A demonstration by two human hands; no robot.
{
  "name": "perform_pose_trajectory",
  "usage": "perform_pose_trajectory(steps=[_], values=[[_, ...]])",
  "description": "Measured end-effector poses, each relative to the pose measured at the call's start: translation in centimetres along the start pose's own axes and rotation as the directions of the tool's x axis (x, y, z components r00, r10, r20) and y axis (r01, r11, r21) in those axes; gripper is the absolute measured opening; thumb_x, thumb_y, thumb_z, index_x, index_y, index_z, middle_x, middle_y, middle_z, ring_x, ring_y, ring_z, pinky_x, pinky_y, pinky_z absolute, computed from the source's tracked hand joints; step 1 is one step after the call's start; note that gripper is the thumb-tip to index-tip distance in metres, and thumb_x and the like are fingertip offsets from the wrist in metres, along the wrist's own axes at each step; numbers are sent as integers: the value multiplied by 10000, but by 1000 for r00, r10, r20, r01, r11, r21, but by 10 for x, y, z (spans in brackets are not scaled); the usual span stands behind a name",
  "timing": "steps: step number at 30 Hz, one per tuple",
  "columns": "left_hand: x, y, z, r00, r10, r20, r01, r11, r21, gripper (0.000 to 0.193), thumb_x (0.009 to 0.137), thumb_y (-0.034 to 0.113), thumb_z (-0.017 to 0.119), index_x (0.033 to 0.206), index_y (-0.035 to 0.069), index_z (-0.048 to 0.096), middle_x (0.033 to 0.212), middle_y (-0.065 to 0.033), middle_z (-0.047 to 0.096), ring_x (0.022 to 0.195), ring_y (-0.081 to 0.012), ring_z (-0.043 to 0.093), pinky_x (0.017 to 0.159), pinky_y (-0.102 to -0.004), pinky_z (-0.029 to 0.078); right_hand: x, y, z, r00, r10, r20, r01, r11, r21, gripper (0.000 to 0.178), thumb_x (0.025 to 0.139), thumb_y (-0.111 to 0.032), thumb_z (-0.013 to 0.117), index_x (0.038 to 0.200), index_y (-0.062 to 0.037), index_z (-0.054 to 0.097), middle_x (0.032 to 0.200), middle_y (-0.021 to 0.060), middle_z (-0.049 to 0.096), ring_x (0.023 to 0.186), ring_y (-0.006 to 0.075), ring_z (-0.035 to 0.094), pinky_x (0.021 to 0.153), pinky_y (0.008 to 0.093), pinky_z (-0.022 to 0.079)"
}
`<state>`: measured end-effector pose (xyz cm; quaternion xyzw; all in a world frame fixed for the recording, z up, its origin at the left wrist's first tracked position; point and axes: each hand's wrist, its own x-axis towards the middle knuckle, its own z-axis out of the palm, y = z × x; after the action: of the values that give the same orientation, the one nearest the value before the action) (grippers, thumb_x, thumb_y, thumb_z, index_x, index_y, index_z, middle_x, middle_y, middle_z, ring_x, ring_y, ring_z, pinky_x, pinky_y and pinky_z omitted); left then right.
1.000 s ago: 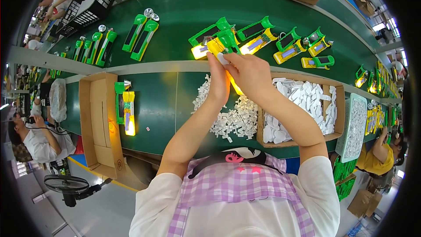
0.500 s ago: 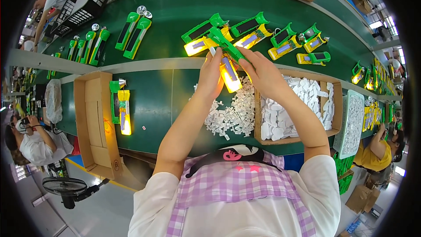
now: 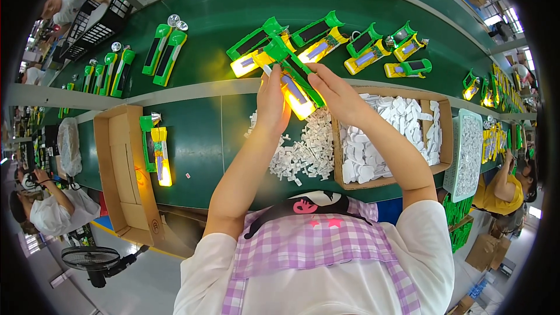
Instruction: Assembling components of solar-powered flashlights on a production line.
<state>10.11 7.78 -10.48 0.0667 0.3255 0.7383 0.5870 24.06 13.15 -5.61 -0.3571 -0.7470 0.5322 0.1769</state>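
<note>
Green-and-yellow flashlight (image 3: 296, 84), lit, clamped between both hands, left (image 3: 273, 104) and right (image 3: 335, 94), above the green tabletop (image 3: 198, 140); white parts pile (image 3: 303, 149) below, conveyor belt (image 3: 221, 11) beyond, busy factory floor around

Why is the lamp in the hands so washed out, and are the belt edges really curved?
Head view: the lit yellow panel of the green flashlight between left hand and right hand blows out to glare; fisheye bends the conveyor belt edges; corners vignette black.

Box of flat parts (image 3: 402, 122) right of the loose heap (image 3: 303, 151), torches (image 3: 326, 41) on the belt (image 3: 221, 6) behind
</note>
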Motion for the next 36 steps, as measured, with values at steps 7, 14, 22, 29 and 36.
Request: perform_pose_trajectory(steps=[7, 14, 22, 29, 36], values=[[-2, -3, 4, 996, 82, -47, -76, 991, 107, 392, 1003, 267, 429, 1338, 68, 377, 1219, -44, 503, 1128, -157, 483, 980, -329, 383, -1, -16, -2, 1000, 25, -18, -26, 997, -68, 380, 1015, -273, 394, 1286, -11, 447, 1114, 112, 578, 1042, 163, 526, 921, 278, 397], [0, -7, -3, 992, 124, 24, -126, 984, 128, 394, 1012, 298, 415, 1336, 78, 379, 1225, -44, 503, 1134, -156, 483, 969, -330, 397, -5, -15, -3, 999, -35, -5, 34, 989, -145, 417, 1009, -274, 383, 1337, -19, 421, 1101, 136, 552, 1045, 232, 534, 919, 309, 399], [-1, -9, 1, 996, 76, -35, -74, 996, 44, 357, 1001, 278, 424, 1294, 75, 400, 1190, -41, 512, 1093, -156, 499, 935, -328, 414, -7, -6, 0, 1000, -18, -15, 14, 973, -231, 423, 996, -258, 407, 1365, -53, 420, 994, 128, 513, 930, 236, 518, 844, 312, 406], [-1, -10, 8, 986, 123, -109, -106, 984, 145, 372, 991, 293, 435, 1287, 73, 392, 1169, -39, 506, 1074, -144, 497, 938, -321, 399, -3, -13, 0, 997, 76, 29, -73, 990, -119, 452, 938, -243, 527, 1347, -63, 470, 1023, 142, 569, 898, 220, 578, 807, 322, 464], [-4, -5, 8, 991, 39, -126, -48, 996, -72, 341, 1004, 310, 394, 1248, 75, 439, 1124, -36, 538, 1031, -162, 534, 917, -352, 425, 0, -8, 12, 1000, 19, -9, -21, 961, -275, 526, 853, -286, 636, 1319, -78, 506, 972, 167, 590, 889, 282, 621, 792, 356, 494]])
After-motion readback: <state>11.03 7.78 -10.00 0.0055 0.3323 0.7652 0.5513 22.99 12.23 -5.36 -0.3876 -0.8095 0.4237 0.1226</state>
